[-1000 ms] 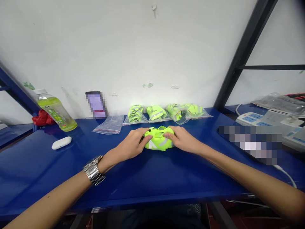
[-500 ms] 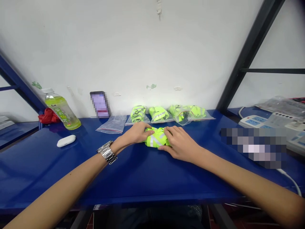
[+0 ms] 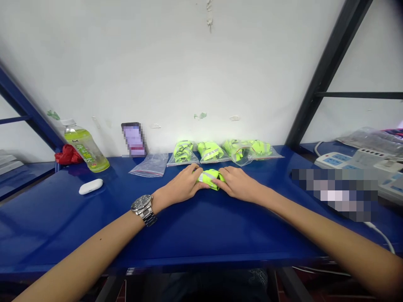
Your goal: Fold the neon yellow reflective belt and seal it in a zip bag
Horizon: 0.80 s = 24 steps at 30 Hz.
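Between my hands is a rolled-up bundle of fluorescent yellow-green reflective vest (image 3: 210, 177), with silver-grey strips showing. My left hand (image 3: 185, 183), wearing a metal watch (image 3: 144, 206) on its wrist, grips the bundle's left end, thumb along the near side. My right hand (image 3: 238, 183) closes on the right end, its thumb also on the near side. Fingertips on the far side are partly hidden. Just behind lie similar bundles in clear zip bags, among them a left bag (image 3: 183, 152) and a middle bag (image 3: 210, 152). A flat zip bag (image 3: 150, 165) lies left of them.
On the blue table (image 3: 201, 235), a drink bottle (image 3: 87, 147), a red crumpled item (image 3: 67, 154) and a white earbud case (image 3: 91, 186) are at left. A phone (image 3: 134, 139) leans on the wall. Power strips (image 3: 338, 159) and a blurred-out object (image 3: 335, 195) are at right.
The bundle has become smaller and more tightly rolled between my hands. My left hand has turned, so its watch face now shows, and its thumb has moved to the near side.
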{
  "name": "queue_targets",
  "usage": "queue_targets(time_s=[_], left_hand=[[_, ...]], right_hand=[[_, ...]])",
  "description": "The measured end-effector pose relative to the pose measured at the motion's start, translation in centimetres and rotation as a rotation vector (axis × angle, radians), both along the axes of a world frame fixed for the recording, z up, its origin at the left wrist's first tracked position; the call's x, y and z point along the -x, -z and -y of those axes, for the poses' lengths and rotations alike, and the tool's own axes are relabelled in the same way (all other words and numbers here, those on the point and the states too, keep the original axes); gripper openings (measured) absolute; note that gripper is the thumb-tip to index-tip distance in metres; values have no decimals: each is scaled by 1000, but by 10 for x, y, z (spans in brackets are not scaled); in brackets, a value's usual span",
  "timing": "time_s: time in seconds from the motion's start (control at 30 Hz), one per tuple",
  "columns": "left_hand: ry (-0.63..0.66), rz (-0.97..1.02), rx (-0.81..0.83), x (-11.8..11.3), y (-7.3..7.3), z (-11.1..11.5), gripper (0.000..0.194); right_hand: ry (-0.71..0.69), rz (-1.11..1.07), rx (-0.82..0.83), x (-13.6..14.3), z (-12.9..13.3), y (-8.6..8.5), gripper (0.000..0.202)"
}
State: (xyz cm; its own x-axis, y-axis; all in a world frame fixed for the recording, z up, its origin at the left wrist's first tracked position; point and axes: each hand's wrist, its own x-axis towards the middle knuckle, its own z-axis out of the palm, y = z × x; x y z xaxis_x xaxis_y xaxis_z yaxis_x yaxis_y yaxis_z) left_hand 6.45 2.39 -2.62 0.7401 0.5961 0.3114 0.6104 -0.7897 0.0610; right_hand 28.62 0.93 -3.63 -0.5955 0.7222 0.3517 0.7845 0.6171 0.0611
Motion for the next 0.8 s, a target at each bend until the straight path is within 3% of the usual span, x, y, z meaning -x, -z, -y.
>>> queue_targets(time_s=[0.2, 0.37, 0.43, 0.53, 0.6, 0.7, 0.8], left_hand=[[-69, 51, 176, -3, -6, -10, 50], [-105, 79, 351, -5, -9, -18, 56], [-113, 79, 307, -5, -8, -21, 52], [-144, 71, 216, -5, -4, -26, 48], [-151, 74, 194, -5, -1, -30, 45], [-166, 93, 162, -9, 3, -34, 40], [-180, 104, 118, -12, 6, -32, 40]], right_hand=[[27, -291, 234, 2, -13, -16, 49], [177, -361, 195, 12, -30, -9, 54], [190, -391, 137, 15, -30, -2, 49], [87, -455, 72, 15, -22, 8, 46], [12, -409, 57, 13, -17, 12, 57], [24, -236, 27, 11, -18, 12, 79], [36, -159, 35, 10, -25, 12, 78]])
